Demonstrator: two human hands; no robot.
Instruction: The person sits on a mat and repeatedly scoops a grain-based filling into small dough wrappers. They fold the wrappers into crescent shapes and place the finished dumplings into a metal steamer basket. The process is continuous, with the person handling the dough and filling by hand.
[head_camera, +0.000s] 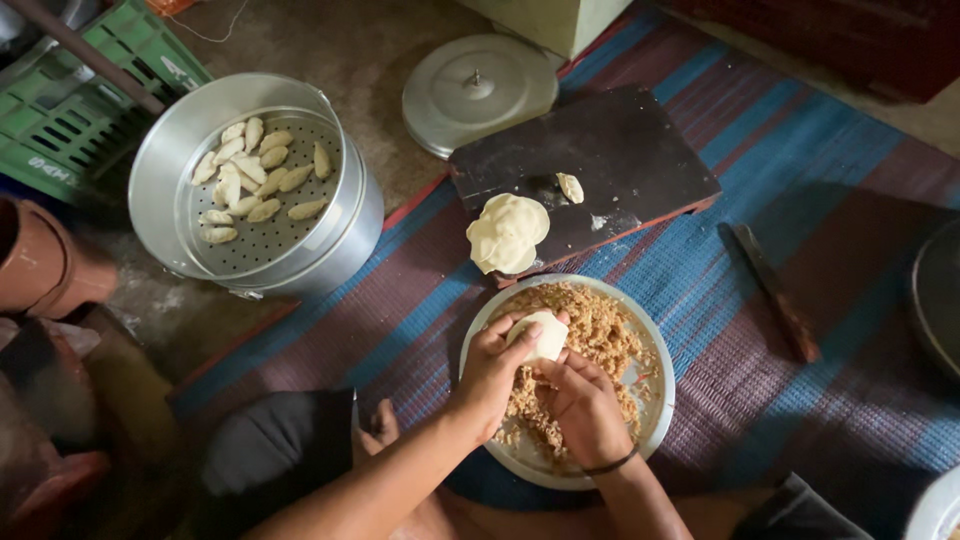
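My left hand (492, 372) cups a pale round dough wrapper (543, 332) over a metal plate (655, 405) heaped with brown crumbly filling (600, 325). My right hand (583, 405) rests on the filling just below the wrapper, fingers pinched at its lower edge. A stack of flat dough rounds (507, 232) and one small dough piece (570, 187) lie on a dark wooden board (620, 150) beyond the plate.
A metal steamer pot (355, 225) at the left holds several shaped dumplings (250, 175) on its perforated tray. Its lid (478, 92) lies by the board. A dark stick (775, 290) lies on the striped mat (800, 170). Green crates (70, 120) stand far left.
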